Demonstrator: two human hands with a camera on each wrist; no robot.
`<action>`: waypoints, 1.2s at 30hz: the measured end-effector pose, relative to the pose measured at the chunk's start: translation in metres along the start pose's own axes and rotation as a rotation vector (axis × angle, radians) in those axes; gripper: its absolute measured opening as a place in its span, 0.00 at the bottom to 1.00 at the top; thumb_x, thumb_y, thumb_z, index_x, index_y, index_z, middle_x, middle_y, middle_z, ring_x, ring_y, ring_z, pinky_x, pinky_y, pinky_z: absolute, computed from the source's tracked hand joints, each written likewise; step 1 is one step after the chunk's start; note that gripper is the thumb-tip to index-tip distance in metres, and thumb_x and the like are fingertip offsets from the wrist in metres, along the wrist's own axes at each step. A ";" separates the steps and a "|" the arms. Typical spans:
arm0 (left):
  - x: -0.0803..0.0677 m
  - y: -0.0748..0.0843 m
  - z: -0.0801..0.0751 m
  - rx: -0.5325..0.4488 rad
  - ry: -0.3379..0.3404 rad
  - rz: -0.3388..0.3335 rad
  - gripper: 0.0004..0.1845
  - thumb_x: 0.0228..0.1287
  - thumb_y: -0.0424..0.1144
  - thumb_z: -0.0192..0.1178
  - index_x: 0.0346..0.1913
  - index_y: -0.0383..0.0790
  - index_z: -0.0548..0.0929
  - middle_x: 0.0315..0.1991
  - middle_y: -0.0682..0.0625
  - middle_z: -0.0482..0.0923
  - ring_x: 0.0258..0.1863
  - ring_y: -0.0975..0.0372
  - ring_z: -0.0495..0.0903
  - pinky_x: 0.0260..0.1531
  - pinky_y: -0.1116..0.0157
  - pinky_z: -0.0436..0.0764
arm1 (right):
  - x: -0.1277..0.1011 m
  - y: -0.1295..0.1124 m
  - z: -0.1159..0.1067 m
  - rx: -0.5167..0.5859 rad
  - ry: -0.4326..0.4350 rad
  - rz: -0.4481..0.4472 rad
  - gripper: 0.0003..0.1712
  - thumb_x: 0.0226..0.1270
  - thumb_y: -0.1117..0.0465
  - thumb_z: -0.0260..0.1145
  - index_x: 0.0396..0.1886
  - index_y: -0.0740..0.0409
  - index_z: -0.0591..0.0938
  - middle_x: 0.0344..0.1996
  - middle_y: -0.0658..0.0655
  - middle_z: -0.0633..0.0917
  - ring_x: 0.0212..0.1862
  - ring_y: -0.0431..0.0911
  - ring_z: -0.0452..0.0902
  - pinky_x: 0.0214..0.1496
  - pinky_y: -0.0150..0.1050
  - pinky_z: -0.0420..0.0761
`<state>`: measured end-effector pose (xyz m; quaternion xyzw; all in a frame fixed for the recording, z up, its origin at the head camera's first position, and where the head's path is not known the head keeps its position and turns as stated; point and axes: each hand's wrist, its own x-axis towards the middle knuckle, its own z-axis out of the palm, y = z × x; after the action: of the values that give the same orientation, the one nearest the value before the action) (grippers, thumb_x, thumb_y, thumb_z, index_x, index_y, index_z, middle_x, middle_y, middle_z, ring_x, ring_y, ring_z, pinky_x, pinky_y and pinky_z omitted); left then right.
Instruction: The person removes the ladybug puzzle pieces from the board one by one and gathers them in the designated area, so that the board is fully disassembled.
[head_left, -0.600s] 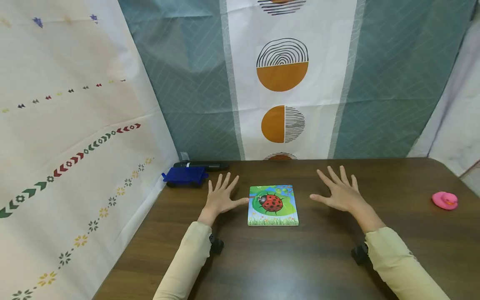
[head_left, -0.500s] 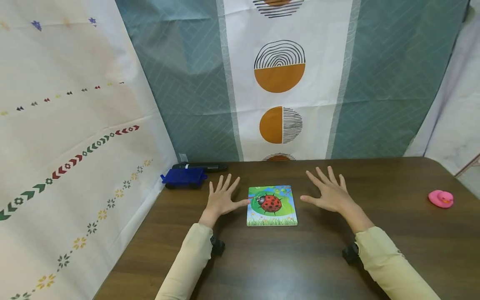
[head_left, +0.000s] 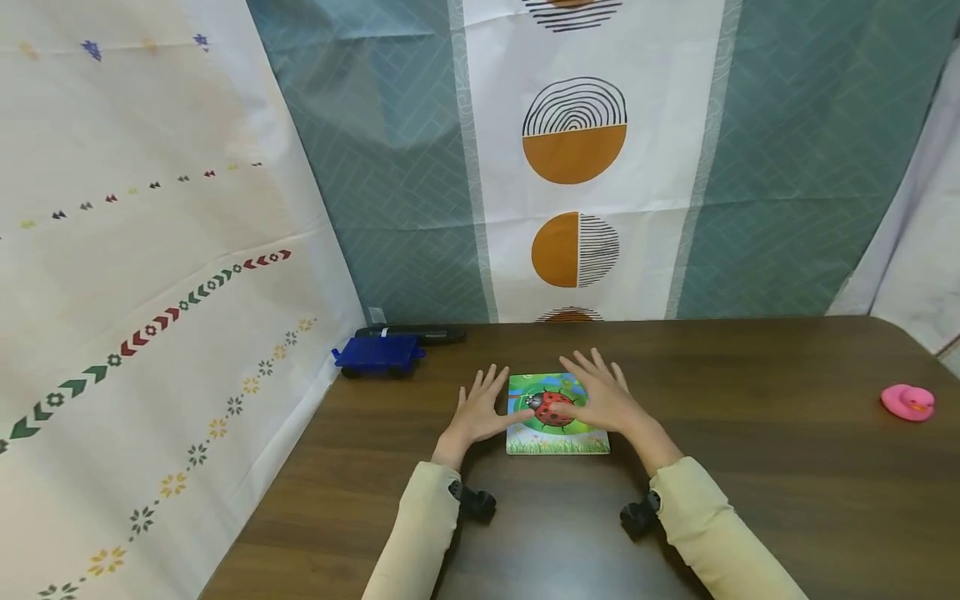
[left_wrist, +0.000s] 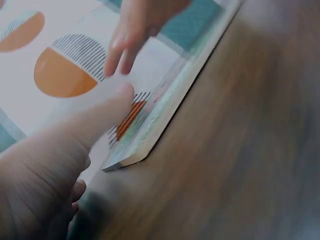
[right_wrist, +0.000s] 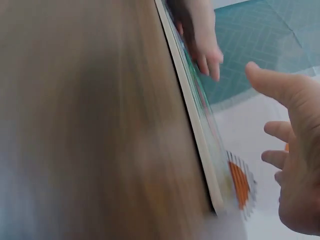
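A square, flat board with a ladybug picture lies on the table in the head view. My left hand spreads over its left edge, thumb reaching inward across the picture. From the other side my right hand covers the upper right part, its thumb overlapping the ladybug. Neither hand grips anything. In the left wrist view the pale edge of the board runs below the left thumb. The right wrist view shows the right hand with its fingers apart, above the glossy board.
A blue toy cart stands at the table's back left, with a black pen-like object behind it. Far to the right sits a pink rubber duck. A patterned cloth hangs behind the brown table.
My right hand has moved left from beside the board to over its right part. My left hand has shifted slightly right, its thumb now over the picture. The board has stayed in place.
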<state>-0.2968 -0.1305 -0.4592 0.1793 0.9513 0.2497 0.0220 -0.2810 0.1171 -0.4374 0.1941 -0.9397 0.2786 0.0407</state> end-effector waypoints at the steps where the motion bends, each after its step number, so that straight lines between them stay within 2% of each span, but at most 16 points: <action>1: 0.001 -0.001 0.003 -0.005 0.002 0.002 0.56 0.54 0.76 0.53 0.79 0.49 0.51 0.80 0.42 0.44 0.79 0.42 0.41 0.72 0.32 0.38 | 0.004 -0.002 0.003 0.007 0.001 -0.006 0.49 0.61 0.41 0.67 0.76 0.58 0.61 0.75 0.69 0.57 0.77 0.70 0.39 0.73 0.73 0.40; 4: 0.004 -0.003 0.010 -0.009 0.022 0.015 0.52 0.57 0.71 0.57 0.78 0.47 0.54 0.79 0.43 0.48 0.79 0.44 0.45 0.73 0.34 0.37 | 0.012 -0.006 0.015 0.043 0.001 -0.014 0.47 0.61 0.43 0.67 0.74 0.60 0.63 0.74 0.70 0.60 0.77 0.70 0.42 0.73 0.73 0.41; 10: 0.003 -0.007 0.023 0.013 0.032 0.037 0.46 0.59 0.66 0.59 0.76 0.47 0.61 0.78 0.48 0.54 0.79 0.47 0.49 0.73 0.35 0.39 | 0.021 -0.003 0.046 0.167 0.007 0.035 0.33 0.67 0.52 0.64 0.67 0.64 0.72 0.68 0.71 0.69 0.70 0.70 0.60 0.67 0.71 0.63; 12: 0.002 -0.008 0.026 0.007 0.033 0.034 0.46 0.59 0.65 0.60 0.75 0.47 0.61 0.78 0.49 0.53 0.79 0.48 0.49 0.73 0.35 0.39 | 0.023 -0.003 0.055 0.189 0.033 0.051 0.29 0.68 0.54 0.64 0.64 0.64 0.75 0.66 0.69 0.71 0.68 0.70 0.62 0.65 0.69 0.66; 15: 0.001 -0.008 0.025 -0.006 0.035 0.028 0.45 0.59 0.64 0.61 0.75 0.48 0.61 0.79 0.50 0.50 0.79 0.48 0.48 0.73 0.35 0.38 | 0.028 -0.003 0.061 0.184 0.076 0.075 0.24 0.67 0.54 0.65 0.59 0.61 0.79 0.64 0.67 0.73 0.67 0.68 0.63 0.64 0.68 0.68; 19: 0.002 -0.009 0.018 -0.019 0.043 0.031 0.43 0.60 0.64 0.60 0.74 0.51 0.63 0.79 0.50 0.48 0.79 0.46 0.47 0.73 0.35 0.37 | 0.035 -0.005 0.061 0.155 0.102 0.089 0.23 0.66 0.52 0.66 0.57 0.58 0.80 0.62 0.64 0.75 0.66 0.64 0.65 0.64 0.65 0.70; 26: 0.004 -0.011 0.012 -0.022 0.037 0.058 0.39 0.63 0.60 0.60 0.74 0.50 0.65 0.77 0.51 0.56 0.79 0.45 0.47 0.72 0.34 0.37 | 0.038 -0.009 0.061 0.116 0.115 0.088 0.24 0.65 0.49 0.66 0.55 0.58 0.79 0.62 0.62 0.76 0.65 0.62 0.66 0.65 0.63 0.69; 30: 0.005 -0.012 0.011 -0.011 0.009 0.053 0.38 0.66 0.59 0.57 0.75 0.49 0.62 0.78 0.52 0.55 0.79 0.45 0.44 0.73 0.34 0.35 | 0.039 -0.012 0.062 0.096 0.119 0.105 0.23 0.65 0.49 0.67 0.53 0.57 0.80 0.61 0.62 0.76 0.66 0.62 0.66 0.68 0.64 0.66; 36: 0.005 -0.011 0.008 -0.013 -0.029 0.055 0.39 0.67 0.60 0.56 0.76 0.49 0.60 0.78 0.51 0.53 0.79 0.45 0.42 0.73 0.35 0.33 | 0.041 -0.014 0.062 0.096 0.120 0.150 0.22 0.66 0.46 0.65 0.52 0.55 0.82 0.62 0.60 0.76 0.67 0.61 0.66 0.68 0.64 0.66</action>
<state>-0.3036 -0.1337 -0.4713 0.2087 0.9440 0.2538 0.0299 -0.3116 0.0589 -0.4745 0.1076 -0.9331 0.3365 0.0666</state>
